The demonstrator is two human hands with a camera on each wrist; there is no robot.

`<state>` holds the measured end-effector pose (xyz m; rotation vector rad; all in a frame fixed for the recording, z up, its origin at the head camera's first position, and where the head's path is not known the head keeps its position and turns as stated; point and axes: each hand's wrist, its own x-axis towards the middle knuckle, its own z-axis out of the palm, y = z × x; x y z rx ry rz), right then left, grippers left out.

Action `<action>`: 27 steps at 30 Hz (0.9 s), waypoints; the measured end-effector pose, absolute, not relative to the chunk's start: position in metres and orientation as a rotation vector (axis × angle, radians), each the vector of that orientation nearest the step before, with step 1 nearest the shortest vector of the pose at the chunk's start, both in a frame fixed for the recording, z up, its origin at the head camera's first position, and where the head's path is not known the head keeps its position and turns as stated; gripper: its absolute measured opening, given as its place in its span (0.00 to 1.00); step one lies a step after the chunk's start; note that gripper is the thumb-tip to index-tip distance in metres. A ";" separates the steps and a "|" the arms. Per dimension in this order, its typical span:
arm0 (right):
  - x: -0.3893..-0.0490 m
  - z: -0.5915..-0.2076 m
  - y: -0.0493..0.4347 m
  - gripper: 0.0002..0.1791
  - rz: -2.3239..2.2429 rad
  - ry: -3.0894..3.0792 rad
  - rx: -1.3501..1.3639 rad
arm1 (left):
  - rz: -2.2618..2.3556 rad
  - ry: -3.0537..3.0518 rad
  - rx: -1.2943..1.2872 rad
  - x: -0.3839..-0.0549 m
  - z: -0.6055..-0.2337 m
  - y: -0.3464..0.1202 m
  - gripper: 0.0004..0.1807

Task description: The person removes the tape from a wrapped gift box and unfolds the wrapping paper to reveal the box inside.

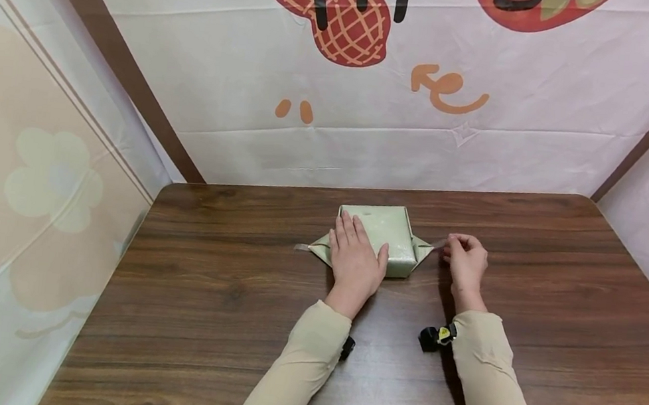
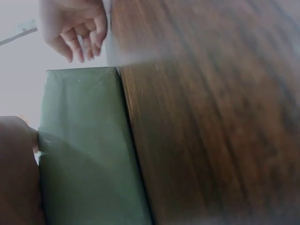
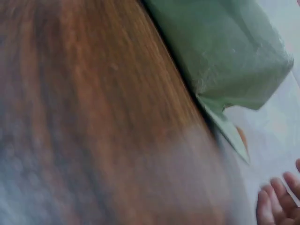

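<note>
A box wrapped in pale green paper [image 1: 396, 227] sits on the table, a pointed paper flap sticking out at each side. My left hand [image 1: 352, 259] lies flat across its top, fingers stretched toward the back. To the right of the box, my right hand [image 1: 466, 262] pinches the end of a clear strip of tape [image 1: 437, 244] between thumb and fingertips. That strip runs to the tip of the right flap [image 1: 421, 248]; the same flap [image 3: 229, 129] points outward in the right wrist view. Another clear strip [image 1: 301, 247] extends from the left flap [image 1: 320, 250].
The dark wood table [image 1: 216, 310] stands against a printed cloth backdrop [image 1: 222, 97], with its back edge just behind the box. A black wrist camera [image 1: 436, 337] sits beside the right sleeve; another peeks out by the left sleeve.
</note>
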<state>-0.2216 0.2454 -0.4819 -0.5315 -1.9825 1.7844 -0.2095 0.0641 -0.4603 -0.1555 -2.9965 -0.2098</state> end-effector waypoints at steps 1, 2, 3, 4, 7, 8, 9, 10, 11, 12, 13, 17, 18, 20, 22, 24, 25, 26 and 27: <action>-0.222 -0.480 0.243 0.10 1.669 -2.030 -0.477 | -0.218 -3.002 -0.161 -0.210 -0.460 0.063 0.42; -0.223 -0.477 0.240 0.10 1.553 -2.084 -0.400 | -0.233 -3.008 -0.167 -0.210 -0.459 0.062 0.42; -0.224 -0.475 0.238 0.10 1.437 -2.148 -0.302 | -0.259 -3.010 -0.175 -0.211 -0.459 0.061 0.42; -0.225 -0.472 0.235 0.11 1.330 -2.210 -0.183 | -0.293 -3.000 -0.183 -0.211 -0.459 0.059 0.42; -0.230 -0.464 0.226 0.18 1.141 -2.381 0.189 | -0.411 -2.938 -0.209 -0.216 -0.456 0.052 0.38; -0.232 -0.463 0.223 0.20 1.101 -2.437 0.283 | -0.453 -2.906 -0.221 -0.219 -0.455 0.049 0.36; -0.233 -0.461 0.220 0.22 1.068 -2.491 0.353 | -0.486 -2.874 -0.236 -0.222 -0.454 0.047 0.34; -0.234 -0.460 0.218 0.24 1.046 -2.536 0.397 | -0.511 -2.845 -0.254 -0.225 -0.454 0.044 0.32; -0.234 -0.459 0.216 0.24 1.036 -2.575 0.418 | -0.528 -2.830 -0.271 -0.228 -0.453 0.041 0.30; -0.235 -0.459 0.214 0.25 1.028 -2.604 0.429 | -0.544 -2.822 -0.285 -0.231 -0.453 0.038 0.29; -0.235 -0.459 0.213 0.25 1.028 -2.623 0.429 | -0.555 -2.820 -0.298 -0.234 -0.453 0.035 0.29; -0.238 -0.456 0.211 0.23 1.043 -2.660 0.406 | -0.585 -2.849 -0.350 -0.242 -0.453 0.026 0.29; -0.239 -0.455 0.211 0.22 1.043 -2.670 0.411 | -0.590 -2.855 -0.359 -0.243 -0.453 0.025 0.28; -0.242 -0.451 0.213 0.21 1.045 -2.703 0.423 | -0.583 -2.860 -0.381 -0.244 -0.453 0.023 0.26; -0.246 -0.446 0.216 0.21 1.051 -2.749 0.438 | -0.573 -2.853 -0.399 -0.245 -0.452 0.023 0.24; -0.251 -0.441 0.219 0.22 1.063 -2.809 0.448 | -0.562 -2.839 -0.409 -0.245 -0.451 0.024 0.22; -0.254 -0.439 0.221 0.23 1.069 -2.841 0.451 | -0.557 -2.832 -0.410 -0.245 -0.451 0.024 0.21; -0.257 -0.437 0.222 0.24 1.070 -2.871 0.459 | -0.557 -2.825 -0.409 -0.246 -0.450 0.025 0.20; -0.260 -0.435 0.223 0.24 1.069 -2.900 0.464 | -0.553 -2.819 -0.408 -0.246 -0.450 0.025 0.19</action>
